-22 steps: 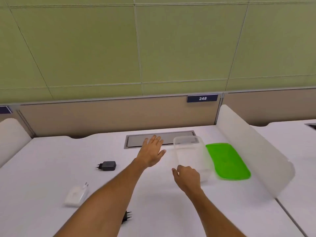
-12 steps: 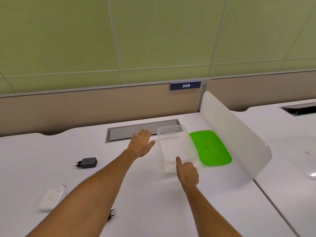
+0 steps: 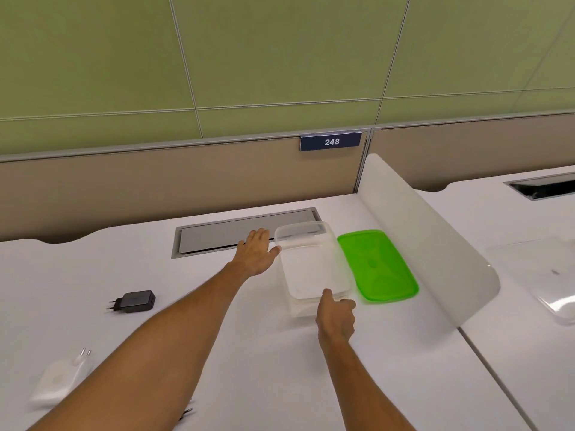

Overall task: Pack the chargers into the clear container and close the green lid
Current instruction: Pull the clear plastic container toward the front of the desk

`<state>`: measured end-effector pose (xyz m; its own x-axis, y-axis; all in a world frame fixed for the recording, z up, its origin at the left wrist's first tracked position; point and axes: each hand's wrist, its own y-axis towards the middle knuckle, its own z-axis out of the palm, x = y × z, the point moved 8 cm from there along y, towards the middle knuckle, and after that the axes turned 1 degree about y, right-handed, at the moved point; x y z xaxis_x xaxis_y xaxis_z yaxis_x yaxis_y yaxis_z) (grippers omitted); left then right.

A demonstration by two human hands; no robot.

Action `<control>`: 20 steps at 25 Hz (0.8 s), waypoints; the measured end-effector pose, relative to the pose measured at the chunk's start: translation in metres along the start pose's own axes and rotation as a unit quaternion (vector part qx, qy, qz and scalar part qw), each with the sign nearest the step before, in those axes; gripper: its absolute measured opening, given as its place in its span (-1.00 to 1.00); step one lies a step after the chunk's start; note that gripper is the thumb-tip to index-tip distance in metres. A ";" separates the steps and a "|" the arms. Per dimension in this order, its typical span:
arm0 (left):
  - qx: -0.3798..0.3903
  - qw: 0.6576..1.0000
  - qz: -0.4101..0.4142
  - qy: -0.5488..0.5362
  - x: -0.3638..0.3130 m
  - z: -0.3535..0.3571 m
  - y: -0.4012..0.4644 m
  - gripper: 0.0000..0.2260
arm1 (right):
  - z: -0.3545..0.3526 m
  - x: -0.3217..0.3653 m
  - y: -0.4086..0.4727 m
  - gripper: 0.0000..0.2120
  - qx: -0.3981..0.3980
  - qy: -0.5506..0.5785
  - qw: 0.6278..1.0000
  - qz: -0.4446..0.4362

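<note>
An empty clear container (image 3: 314, 262) stands open on the white desk, with the green lid (image 3: 376, 265) lying flat just to its right. My left hand (image 3: 255, 252) rests with fingers spread against the container's left wall. My right hand (image 3: 336, 315) grips the container's near rim, thumb over the edge. A black charger (image 3: 135, 301) lies on the desk to the left. A white charger (image 3: 59, 381) sits at the near left. Prongs of a third, dark charger (image 3: 186, 412) peek out from under my left forearm.
A grey cable hatch (image 3: 217, 234) is set into the desk behind the container. A frosted divider panel (image 3: 429, 244) rises right of the lid. A neighbouring desk beyond it holds a clear plastic item (image 3: 557, 293).
My right hand has moved forward onto the container's near rim. My left hand has closed in against its left wall. The view has shifted to the right.
</note>
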<state>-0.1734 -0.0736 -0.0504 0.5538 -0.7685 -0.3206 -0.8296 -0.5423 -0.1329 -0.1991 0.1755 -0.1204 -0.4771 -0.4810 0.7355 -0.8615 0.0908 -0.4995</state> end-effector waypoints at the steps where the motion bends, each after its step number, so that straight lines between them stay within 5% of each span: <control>1: 0.005 1.000 -0.003 -0.007 -0.001 0.002 0.005 -0.47 | 0.003 -0.002 0.003 -0.48 -0.004 0.009 1.000 0.001; 10: 0.019 0.987 -0.076 -0.142 0.029 0.009 0.020 -0.43 | 0.011 0.013 0.021 -0.60 -0.045 -0.009 0.998 -0.038; 20: -0.007 0.914 -0.207 -0.349 0.084 -0.020 -0.005 -0.46 | 0.036 0.073 0.016 -0.62 0.033 -0.128 0.969 -0.207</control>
<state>-0.1214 -0.1420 -0.0577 0.6352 -0.0948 -0.7665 -0.5549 -0.7463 -0.3676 -0.2416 0.1103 -0.0909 -0.0277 -0.6657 0.7457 -0.9530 -0.2077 -0.2208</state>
